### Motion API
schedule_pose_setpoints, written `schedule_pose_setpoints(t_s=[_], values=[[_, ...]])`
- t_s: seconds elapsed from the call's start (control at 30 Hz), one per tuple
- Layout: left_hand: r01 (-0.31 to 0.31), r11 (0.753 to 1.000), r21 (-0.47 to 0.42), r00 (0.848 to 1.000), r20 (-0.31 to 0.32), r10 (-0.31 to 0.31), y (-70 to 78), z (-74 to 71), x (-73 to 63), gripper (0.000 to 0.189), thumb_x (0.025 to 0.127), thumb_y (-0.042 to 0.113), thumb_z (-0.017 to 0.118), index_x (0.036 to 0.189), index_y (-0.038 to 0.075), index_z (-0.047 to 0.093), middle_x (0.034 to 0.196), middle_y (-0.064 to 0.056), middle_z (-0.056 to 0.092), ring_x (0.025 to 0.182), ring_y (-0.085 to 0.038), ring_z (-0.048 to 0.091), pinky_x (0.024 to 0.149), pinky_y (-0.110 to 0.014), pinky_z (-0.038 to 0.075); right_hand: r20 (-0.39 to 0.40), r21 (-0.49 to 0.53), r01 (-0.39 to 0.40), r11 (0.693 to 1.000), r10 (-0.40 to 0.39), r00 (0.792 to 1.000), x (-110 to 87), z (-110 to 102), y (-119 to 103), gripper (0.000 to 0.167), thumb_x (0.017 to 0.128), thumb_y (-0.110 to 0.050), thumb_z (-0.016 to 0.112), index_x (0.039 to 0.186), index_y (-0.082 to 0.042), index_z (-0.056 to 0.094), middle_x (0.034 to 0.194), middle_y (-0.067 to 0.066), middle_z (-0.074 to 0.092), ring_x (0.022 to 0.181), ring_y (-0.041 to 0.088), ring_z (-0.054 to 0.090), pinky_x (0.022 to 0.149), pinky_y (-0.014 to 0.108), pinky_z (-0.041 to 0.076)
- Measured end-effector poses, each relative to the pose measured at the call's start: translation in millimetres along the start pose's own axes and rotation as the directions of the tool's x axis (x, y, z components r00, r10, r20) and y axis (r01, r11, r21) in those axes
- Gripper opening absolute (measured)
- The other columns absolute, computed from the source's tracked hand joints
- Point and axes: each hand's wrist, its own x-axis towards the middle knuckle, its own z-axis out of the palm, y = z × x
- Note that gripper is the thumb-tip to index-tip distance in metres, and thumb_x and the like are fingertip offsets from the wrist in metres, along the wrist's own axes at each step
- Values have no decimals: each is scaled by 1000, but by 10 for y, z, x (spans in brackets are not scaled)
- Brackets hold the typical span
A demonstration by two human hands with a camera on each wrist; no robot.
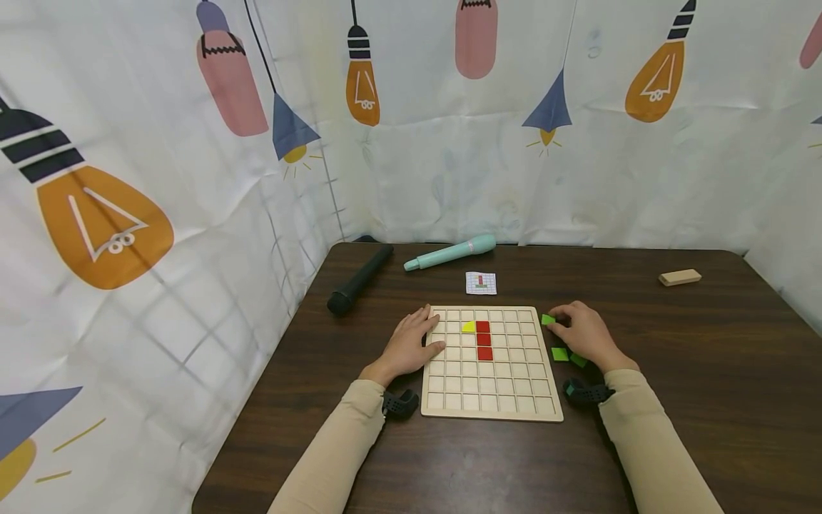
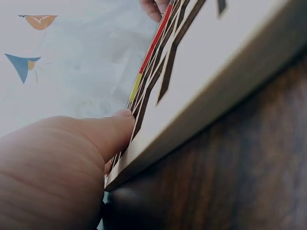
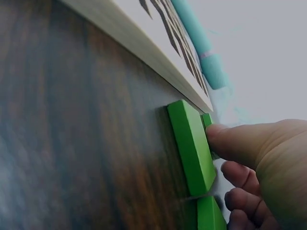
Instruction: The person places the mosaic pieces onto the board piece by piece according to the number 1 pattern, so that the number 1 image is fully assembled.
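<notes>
A light wooden grid board [image 1: 452, 385] lies on the dark table. On it, three red square tiles [image 1: 484, 340] form a column, with a yellow tile [image 1: 469, 327] with one slanted side left of the top one. My left hand [image 1: 409, 343] rests on the board's left edge, fingers extended and thumb on the grid. Beside the upper right edge, my right hand [image 1: 587, 335] pinches a green tile [image 1: 547, 319] between thumb and fingers. Two more green pieces, a square tile [image 1: 559, 354] and another tile [image 1: 579, 360] partly under the hand, lie nearer me.
Behind the board lies a small printed card [image 1: 480, 283] with a grid pattern. A teal microphone-shaped object [image 1: 452, 252] and a black microphone [image 1: 359, 280] lie at the back left. A small wooden block [image 1: 680, 277] is at the back right. Patterned curtains [image 1: 443, 164] hang around the table.
</notes>
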Motion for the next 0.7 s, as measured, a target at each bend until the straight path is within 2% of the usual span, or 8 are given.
schedule_pose_setpoints(t_s=[0.43,0.6,0.7], values=[[-4,1000,-7,1000,-12,4,-1,8,17,63,97,40,58,150,11,41,161,-10,21,149,-26,16,121,-47,11,8,-12,5,1000,-5,1000,-25,-60,-32,30,93,-19,68,116,1,68,114,24,60,92,34,59,72,48,51],[2,1000,-8,1000,-11,-2,-9,9,14,63,97,41,58,150,11,41,161,-10,21,149,-26,16,121,-46,11,9,-4,-2,1000,2,1000,-20,-63,-35,31,93,-20,67,116,1,68,119,26,59,86,29,60,70,46,51],[5,1000,-9,1000,-13,-5,-12,14,8,63,97,41,58,150,11,41,161,-9,21,149,-25,16,121,-46,11,10,1,-7,1000,7,1000,-12,-59,-39,31,93,-20,67,117,1,68,120,26,59,75,24,57,64,41,49]])
